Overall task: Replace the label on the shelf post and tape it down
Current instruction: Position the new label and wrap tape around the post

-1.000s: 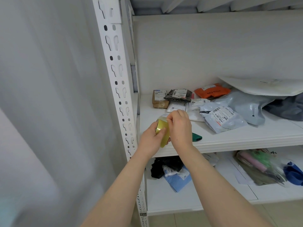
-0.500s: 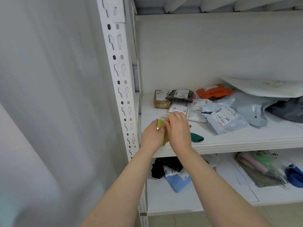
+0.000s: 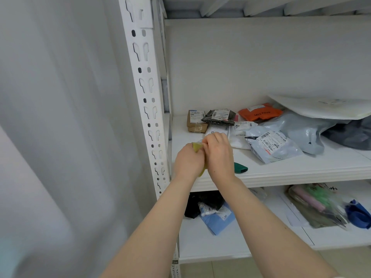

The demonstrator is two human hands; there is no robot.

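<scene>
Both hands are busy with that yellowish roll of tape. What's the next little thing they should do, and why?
Probably peel a short strip free. The left hand grips the tape roll while the right hand pinches at its edge, and no loose strip shows yet for the shelf post.

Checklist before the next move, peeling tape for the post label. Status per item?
1. Left hand grips yellow-green translucent tape roll: ok.
2. Right hand pinches at the roll's top edge: ok.
3. Tape end lifted free: cannot tell, fingers hide it.
4. White paper label sits high on perforated white metal shelf post: ok.
5. Label taped down: cannot tell.
6. Dark green object lies on white shelf board near right hand: ok.
</scene>
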